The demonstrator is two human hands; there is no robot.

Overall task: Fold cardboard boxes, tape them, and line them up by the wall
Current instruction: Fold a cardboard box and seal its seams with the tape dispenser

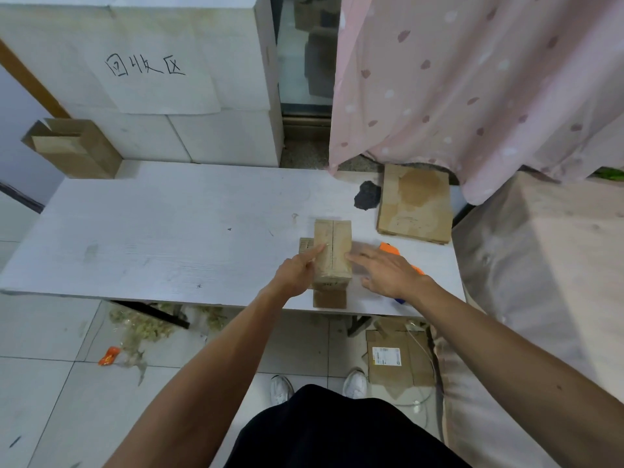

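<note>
Head view, one box [332, 246], left hand [295, 273], right hand [388, 271]

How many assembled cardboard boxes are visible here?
2. One box at the table front, touched by the left hand, beside the right hand; one open box at its far left corner. Others may be hidden.

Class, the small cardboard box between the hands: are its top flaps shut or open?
Shut: the box has both top flaps flat, meeting at a centre seam. Tape: cannot tell.

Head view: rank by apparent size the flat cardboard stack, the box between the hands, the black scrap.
1. flat cardboard stack
2. box
3. black scrap
Stack lies farther yet looks largest; order is safe.
</note>
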